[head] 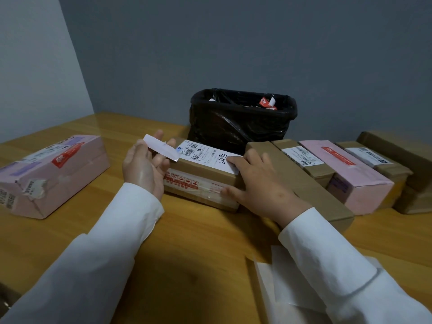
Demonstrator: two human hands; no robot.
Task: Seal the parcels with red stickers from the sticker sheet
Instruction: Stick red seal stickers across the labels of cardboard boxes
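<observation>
The print on the label [205,155] is too small to read, apart from the handwritten number. The right hand [254,183] covers the label's corner. The paper sheets [280,288] are partly under the right sleeve [346,265] and cut off at the bottom edge. The bin [243,118] contents are mostly lost in the dark.

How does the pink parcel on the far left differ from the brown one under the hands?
The pink parcel is wrapped in pink, while the brown parcel is plain cardboard. The pink parcel carries a red sticker on top; the brown parcel shows none on top, only a white shipping label. The pink parcel lies alone and untouched; the right hand rests on the brown one. Both sit on the wooden table.
</observation>
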